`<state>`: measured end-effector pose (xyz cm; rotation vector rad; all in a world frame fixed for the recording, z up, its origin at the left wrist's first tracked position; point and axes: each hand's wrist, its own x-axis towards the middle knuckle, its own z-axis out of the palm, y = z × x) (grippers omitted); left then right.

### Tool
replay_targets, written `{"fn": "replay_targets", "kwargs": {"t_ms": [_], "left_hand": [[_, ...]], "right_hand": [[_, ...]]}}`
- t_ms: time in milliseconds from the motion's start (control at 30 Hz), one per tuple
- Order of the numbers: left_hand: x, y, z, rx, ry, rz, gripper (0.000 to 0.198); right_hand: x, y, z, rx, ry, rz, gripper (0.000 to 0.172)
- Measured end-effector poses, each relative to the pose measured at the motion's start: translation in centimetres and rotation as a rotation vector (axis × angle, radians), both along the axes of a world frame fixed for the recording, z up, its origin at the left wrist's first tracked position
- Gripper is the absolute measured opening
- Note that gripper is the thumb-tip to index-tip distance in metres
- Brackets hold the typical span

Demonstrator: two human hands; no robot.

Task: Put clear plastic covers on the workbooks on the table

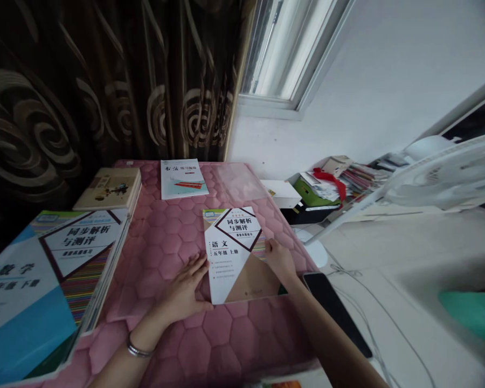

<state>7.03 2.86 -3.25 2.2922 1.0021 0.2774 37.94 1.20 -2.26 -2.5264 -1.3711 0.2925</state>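
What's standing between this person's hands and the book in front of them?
Nothing visible. The left hand touches the workbook's edge, and the right hand rests on its other side. The book lies on a pink quilted mat.

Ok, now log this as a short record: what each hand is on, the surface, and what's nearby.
Left: left hand flat against the workbook, at its lower left edge
Right: right hand on the workbook's right side
Surface: pink quilted mat
Nearby left: stack of workbooks
Nearby right: phone, fan
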Motion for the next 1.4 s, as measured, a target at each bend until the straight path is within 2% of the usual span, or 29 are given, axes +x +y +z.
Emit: {"fn": "replay_targets", "kwargs": {"t_ms": [267,533,1067,1267,1333,1400], "left_hand": [[0.0,-0.1,0.2,-0.006,0.033,-0.012,0.104],[0.0,-0.4,0.4,-0.014,0.088,-0.029,0.109],[0.1,-0.5,1.0,-0.049,0.09,-0.006,0.11],[0.1,-0.7,0.5,-0.008,0.071,-0.001,0.108],[0.1,-0.7,0.2,0.006,0.065,-0.002,0.105],[0.1,-0.7,0.1,0.013,0.059,0.003,0.098]], "right_hand": [[-0.8,-0.3,0.7,-0.071,-0.04,-0.026,0.036],[-1.0,-0.2,0.2,-0.127,-0.088,-0.007,0.04],[-1.7,0.0,0.1,-0.095,-0.108,0.023,0.042],[-1.1,-0.4,0.1,-0.006,-0.184,0.024,0.039],[-0.4,-0.5,-0.2,0.025,-0.138,0.037,0.036],[0.6,-0.4,-0.3,0.045,-0.004,0.031,0.034]]}}
